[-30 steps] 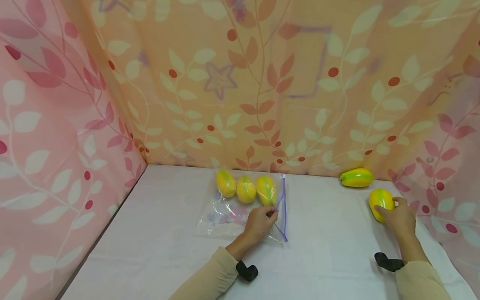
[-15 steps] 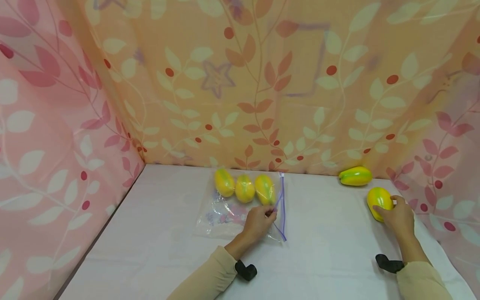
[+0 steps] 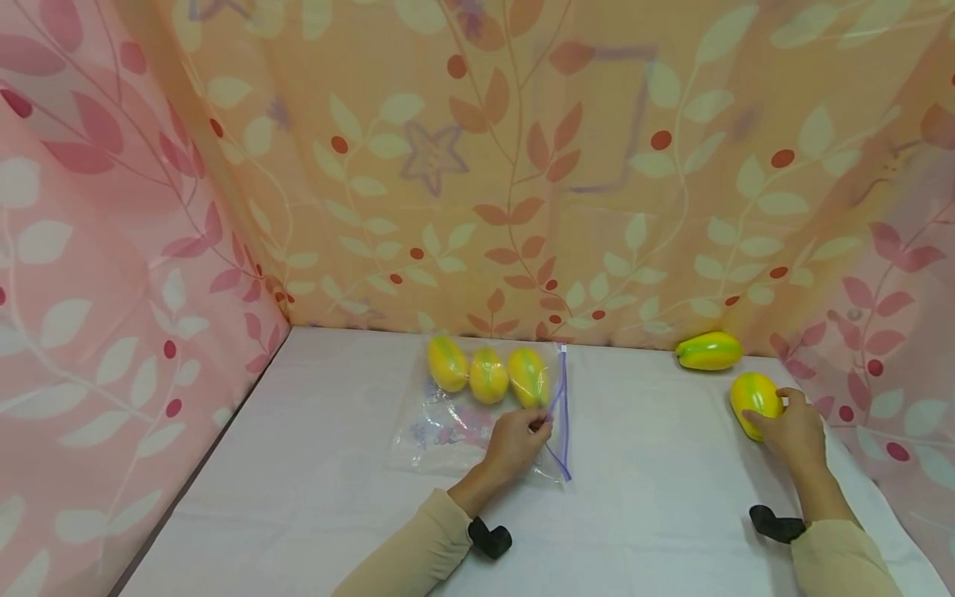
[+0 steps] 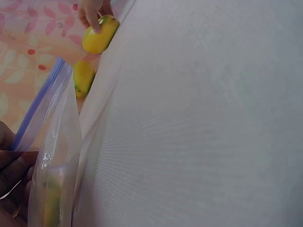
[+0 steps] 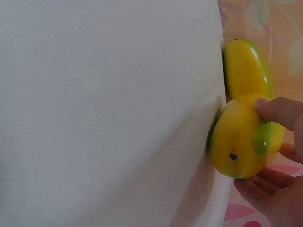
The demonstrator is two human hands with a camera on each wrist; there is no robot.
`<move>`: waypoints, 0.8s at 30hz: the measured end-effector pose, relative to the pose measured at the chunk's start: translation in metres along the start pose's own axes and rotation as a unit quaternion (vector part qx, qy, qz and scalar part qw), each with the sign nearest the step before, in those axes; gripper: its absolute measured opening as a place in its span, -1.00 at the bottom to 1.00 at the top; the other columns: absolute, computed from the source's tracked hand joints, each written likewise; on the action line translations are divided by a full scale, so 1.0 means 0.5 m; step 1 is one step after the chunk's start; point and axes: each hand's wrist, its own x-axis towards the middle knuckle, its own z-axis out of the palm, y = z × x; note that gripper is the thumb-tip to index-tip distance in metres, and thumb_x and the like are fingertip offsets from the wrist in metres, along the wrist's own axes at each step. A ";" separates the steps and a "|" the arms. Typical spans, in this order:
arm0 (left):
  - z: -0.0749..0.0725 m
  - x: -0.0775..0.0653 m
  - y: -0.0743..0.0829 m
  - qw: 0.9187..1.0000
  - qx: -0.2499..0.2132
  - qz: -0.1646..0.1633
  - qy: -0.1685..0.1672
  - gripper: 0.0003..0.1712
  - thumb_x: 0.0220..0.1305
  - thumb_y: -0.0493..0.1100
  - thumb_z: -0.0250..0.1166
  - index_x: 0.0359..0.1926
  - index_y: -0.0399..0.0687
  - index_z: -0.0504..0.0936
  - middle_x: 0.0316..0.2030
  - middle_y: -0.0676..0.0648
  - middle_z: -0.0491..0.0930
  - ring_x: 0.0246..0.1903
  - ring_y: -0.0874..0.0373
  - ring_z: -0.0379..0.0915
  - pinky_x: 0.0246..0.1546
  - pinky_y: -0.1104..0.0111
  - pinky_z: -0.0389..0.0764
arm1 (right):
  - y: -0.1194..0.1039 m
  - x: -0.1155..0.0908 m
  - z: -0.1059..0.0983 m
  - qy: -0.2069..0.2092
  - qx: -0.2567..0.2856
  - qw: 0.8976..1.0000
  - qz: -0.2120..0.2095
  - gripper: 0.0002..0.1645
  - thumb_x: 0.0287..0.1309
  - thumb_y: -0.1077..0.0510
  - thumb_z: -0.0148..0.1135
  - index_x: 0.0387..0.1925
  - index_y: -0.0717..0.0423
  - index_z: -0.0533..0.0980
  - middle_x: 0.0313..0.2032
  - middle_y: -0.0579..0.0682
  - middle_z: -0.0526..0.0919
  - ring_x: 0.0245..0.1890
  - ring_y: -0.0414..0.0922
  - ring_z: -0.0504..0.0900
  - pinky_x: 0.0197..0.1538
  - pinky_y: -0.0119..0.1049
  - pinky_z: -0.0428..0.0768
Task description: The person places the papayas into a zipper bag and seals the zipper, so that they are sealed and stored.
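My left hand [image 3: 518, 444] pinches the open edge of a clear zip bag [image 3: 440, 456] with a purple zip strip. Three yellow-green papayas [image 3: 488, 376] lie side by side inside the bag. In the left wrist view, the purple strip [image 4: 40, 101] stands raised beside the fingers. At the right of the table, my right hand [image 3: 798, 431] grips another papaya [image 3: 753, 402], thumb on one side and fingers on the other. The right wrist view has this papaya [image 5: 241, 142] against the white cloth, its dark end spot showing. One more papaya [image 3: 709, 351] lies just behind it, unheld.
A white cloth [image 3: 642, 464] covers the table. Leaf-patterned curtains [image 3: 522, 182] rise along its back and both sides. A black strap piece [image 3: 490, 539] sits at the left wrist, and a similar black piece [image 3: 776, 525] at the right wrist.
The head view has shifted very slightly. Both hands, the bag and the papayas stay where they were.
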 end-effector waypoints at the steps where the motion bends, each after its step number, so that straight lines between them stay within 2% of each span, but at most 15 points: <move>1: 0.000 0.000 0.000 1.000 0.000 0.000 0.000 -0.82 0.26 -0.18 0.26 -0.25 -0.16 0.75 -0.43 0.01 0.71 -0.48 0.40 0.41 -0.43 0.60 0.48 | -0.001 0.000 0.000 0.000 0.000 1.000 0.000 0.05 0.21 -0.03 0.26 0.39 0.47 -0.08 0.26 0.59 0.09 0.21 0.46 0.14 0.29 0.33 0.23; 8: 0.001 0.003 0.001 1.000 -0.007 -0.008 -0.002 -0.83 0.27 -0.19 0.26 -0.23 -0.16 0.74 -0.42 0.02 0.71 -0.48 0.40 0.41 -0.42 0.60 0.50 | 0.000 0.004 -0.001 -0.001 0.017 1.000 -0.001 0.04 0.22 -0.02 0.25 0.40 0.47 -0.09 0.27 0.58 0.08 0.20 0.45 0.14 0.28 0.31 0.27; 16: 0.002 -0.002 0.004 0.999 -0.021 -0.019 -0.020 -0.83 0.29 -0.20 0.24 -0.25 -0.18 0.73 -0.43 0.02 0.69 -0.48 0.40 0.39 -0.42 0.60 0.51 | 0.027 -0.003 0.002 -0.018 0.071 0.997 0.021 0.12 0.20 -0.21 0.22 0.41 0.43 -0.08 0.25 0.56 0.13 0.15 0.41 0.24 0.22 0.26 0.39; 24: 0.004 0.004 0.002 1.000 -0.007 -0.013 -0.004 -0.84 0.25 -0.20 0.26 -0.27 -0.16 0.74 -0.44 0.02 0.71 -0.46 0.41 0.44 -0.40 0.60 0.49 | -0.002 -0.012 0.007 -0.049 0.115 0.992 0.014 0.17 0.16 -0.29 0.22 0.45 0.33 -0.09 0.34 0.52 0.07 0.21 0.41 0.21 0.25 0.26 0.36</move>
